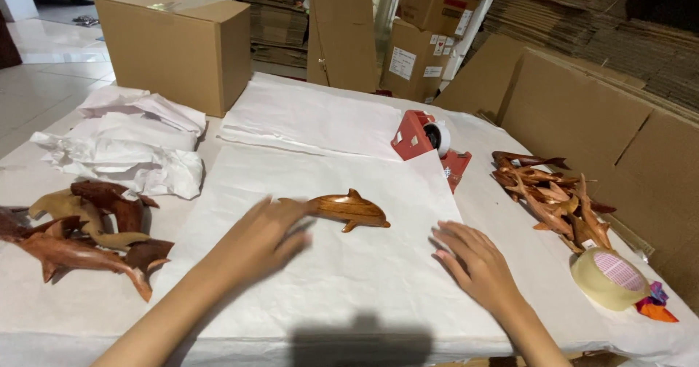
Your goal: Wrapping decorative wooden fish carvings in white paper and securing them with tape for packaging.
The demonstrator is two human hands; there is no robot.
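Covering most of the table (44,185), a big white wrapping paper sheet (349,265) carries the wooden dolphin carving (349,210), lying on its side near the sheet's middle. Left hand (258,239) is open, blurred, fingertips at the dolphin's tail; right hand (473,261) lies open and flat on the paper, holding nothing. Dolphin looks solid, stiff, polished and likely slick, light enough for one hand; fins and tail thin, probably breakable, so grip the thick body. Plain brown cardboard box (175,46) sits far left, taped top; stacked cartons (419,54) behind bear white rectangular labels. Crumpled paper (138,145), carving piles left (80,236) and right (553,196), red tape dispenser (426,145), tape roll (608,278).
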